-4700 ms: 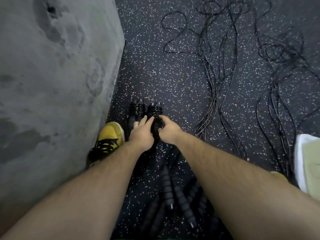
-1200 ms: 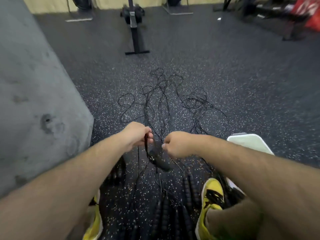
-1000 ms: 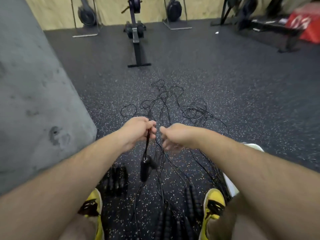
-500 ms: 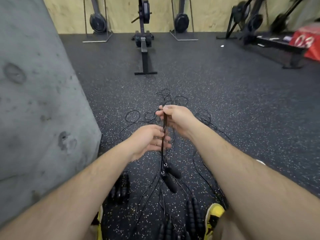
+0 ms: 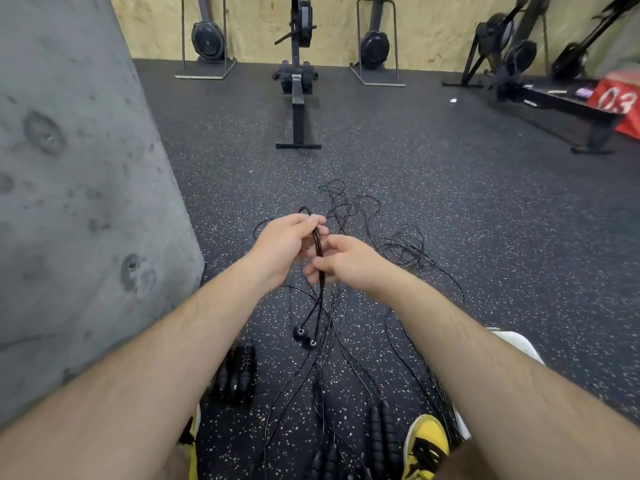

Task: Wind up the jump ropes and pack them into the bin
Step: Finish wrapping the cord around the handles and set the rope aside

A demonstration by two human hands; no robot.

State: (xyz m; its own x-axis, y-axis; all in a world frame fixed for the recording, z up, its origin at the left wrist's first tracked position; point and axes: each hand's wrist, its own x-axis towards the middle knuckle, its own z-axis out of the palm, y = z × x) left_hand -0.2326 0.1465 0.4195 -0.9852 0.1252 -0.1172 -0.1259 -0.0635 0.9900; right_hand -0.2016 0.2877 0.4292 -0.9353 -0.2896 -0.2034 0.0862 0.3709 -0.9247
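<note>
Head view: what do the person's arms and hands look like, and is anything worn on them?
Both forearms are bare, with no sleeves in view, and show visible hair. The left hand and the right hand wear no gloves; no watch or wristband shows. A small glint on a left finger may be a ring, too small to tell.

Both hands meet on one folded rope (image 5: pixel 318 242), the left hand (image 5: pixel 287 242) above the right hand (image 5: pixel 344 261). Its two handles (image 5: pixel 304 336) dangle below the grip. Loose ropes (image 5: pixel 349 209) sprawl beyond it, wound bundles (image 5: pixel 237 374) below-left, the bin (image 5: pixel 516 344) below-right.
</note>
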